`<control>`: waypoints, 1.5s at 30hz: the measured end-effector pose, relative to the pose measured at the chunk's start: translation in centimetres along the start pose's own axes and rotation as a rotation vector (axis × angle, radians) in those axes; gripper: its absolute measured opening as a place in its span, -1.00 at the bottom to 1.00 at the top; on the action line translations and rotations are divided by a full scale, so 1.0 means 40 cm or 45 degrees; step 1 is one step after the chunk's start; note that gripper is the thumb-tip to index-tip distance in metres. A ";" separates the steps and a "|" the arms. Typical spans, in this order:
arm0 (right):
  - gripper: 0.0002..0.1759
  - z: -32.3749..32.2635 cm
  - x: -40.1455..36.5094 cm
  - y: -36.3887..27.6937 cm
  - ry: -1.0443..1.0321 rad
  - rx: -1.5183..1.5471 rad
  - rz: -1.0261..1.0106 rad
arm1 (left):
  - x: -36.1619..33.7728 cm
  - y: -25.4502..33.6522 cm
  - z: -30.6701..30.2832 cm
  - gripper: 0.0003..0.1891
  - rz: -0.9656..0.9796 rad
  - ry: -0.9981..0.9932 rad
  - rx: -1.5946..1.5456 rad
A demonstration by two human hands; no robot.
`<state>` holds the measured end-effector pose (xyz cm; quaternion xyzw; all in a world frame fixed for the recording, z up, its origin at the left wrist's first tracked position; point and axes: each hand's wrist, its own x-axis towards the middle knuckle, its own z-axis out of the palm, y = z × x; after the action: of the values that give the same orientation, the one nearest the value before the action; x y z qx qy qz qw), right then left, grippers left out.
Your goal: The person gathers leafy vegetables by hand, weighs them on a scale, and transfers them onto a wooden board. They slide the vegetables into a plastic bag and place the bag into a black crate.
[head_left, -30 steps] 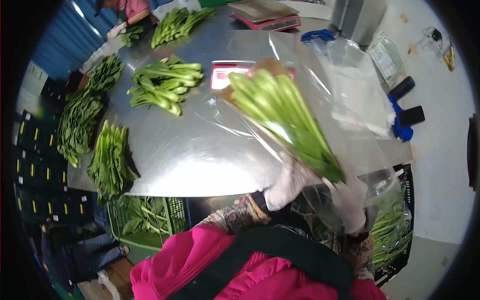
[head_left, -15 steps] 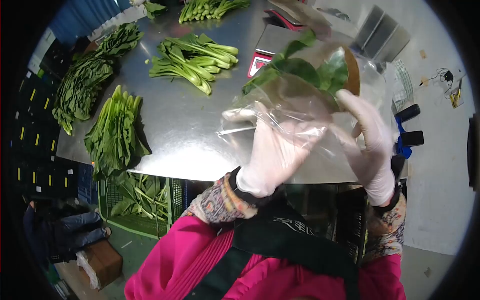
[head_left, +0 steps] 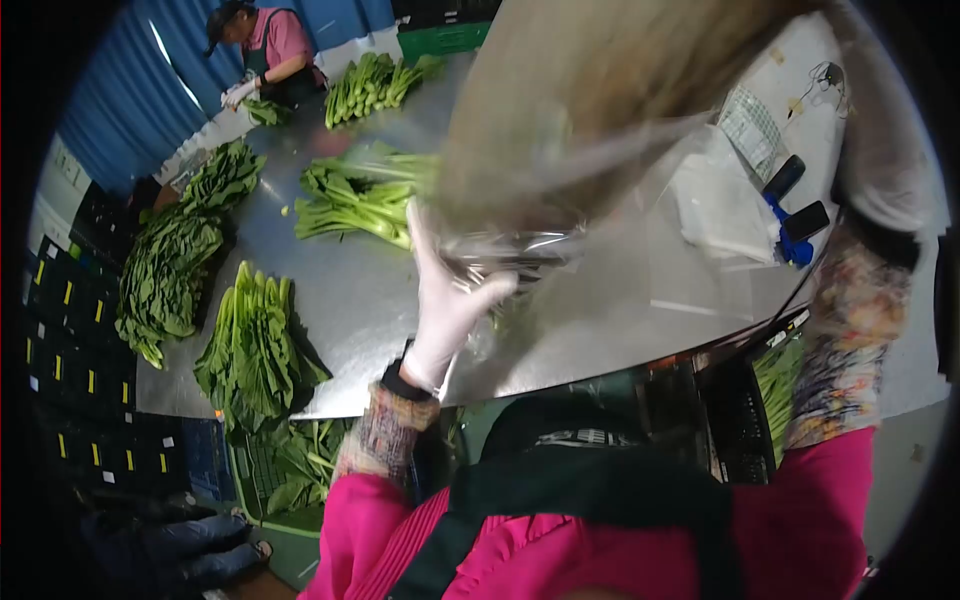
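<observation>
My left hand [head_left: 440, 310], in a white glove, grips the lower end of a clear plastic bag [head_left: 540, 245] above the metal table [head_left: 370, 290]. Its thumb lies in front, while the other fingers are partly hidden by the bag. A large brownish shape [head_left: 600, 90], smeared by motion, rises from the bag close to the camera; I cannot make out what it is. At the far right, my right hand [head_left: 885, 160] is raised and badly blurred, its fingers unreadable. Behind the bag lies a bunch of leafy greens [head_left: 350, 200], partly covered.
More greens [head_left: 255, 345] lie at the table's left edge, beside a dark leafy pile [head_left: 170, 270]. A green crate [head_left: 245, 480] stands below. White plastic sheets [head_left: 725, 205] lie at right near a blue holder [head_left: 795, 240]. A co-worker [head_left: 275, 50] handles greens at the far side.
My right hand has swung up and right, away from my left. The leaves in the bag no longer show clearly; a blurred brown shape fills the upper middle. The view has shifted, revealing the co-worker.
</observation>
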<state>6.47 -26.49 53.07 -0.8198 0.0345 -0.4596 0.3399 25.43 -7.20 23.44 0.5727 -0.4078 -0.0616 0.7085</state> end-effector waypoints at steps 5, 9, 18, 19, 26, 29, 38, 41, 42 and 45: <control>-0.74 -0.104 0.045 0.027 0.315 -0.184 -0.273 | 0.256 -0.064 -0.034 -0.59 -0.411 -0.062 -0.542; -0.73 -0.059 -0.055 0.258 0.392 -0.090 0.038 | 0.336 0.005 -0.090 -0.61 -0.207 -0.359 -0.423; -0.59 0.332 -0.309 0.741 0.278 -0.099 0.549 | -0.214 -0.119 -0.121 -0.29 0.020 -1.108 0.719; -0.54 0.343 -0.323 0.801 0.058 -0.220 0.582 | -0.291 -0.124 -0.119 -0.43 -0.194 -0.757 0.516; -0.33 0.374 -0.503 0.781 -0.204 -0.539 0.410 | -0.523 -0.108 0.030 -0.63 -1.409 -0.076 -0.114; -0.48 0.302 -0.599 0.641 -0.524 -0.210 0.665 | -0.508 -0.099 0.137 -0.54 -1.515 -0.117 -0.164; -0.79 0.173 -0.790 0.487 -0.542 -0.005 0.742 | -0.446 -0.069 0.204 -0.55 -1.652 -0.177 -0.060; -0.84 0.172 -0.792 0.430 -0.583 0.045 0.585 | -0.425 0.002 0.173 -0.63 -1.501 -0.198 -0.177; -0.85 0.170 -0.780 0.394 -0.685 0.156 0.640 | -0.426 0.031 0.160 -0.63 -1.442 -0.162 -0.189; -0.84 0.211 -0.801 0.340 -0.762 0.413 0.362 | -0.426 0.083 0.128 -0.62 -1.425 -0.075 -0.154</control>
<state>-1.92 -20.66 18.75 -0.8404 -0.0261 -0.1470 0.5211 9.62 -0.54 17.72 0.6582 -0.0572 -0.4672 0.5876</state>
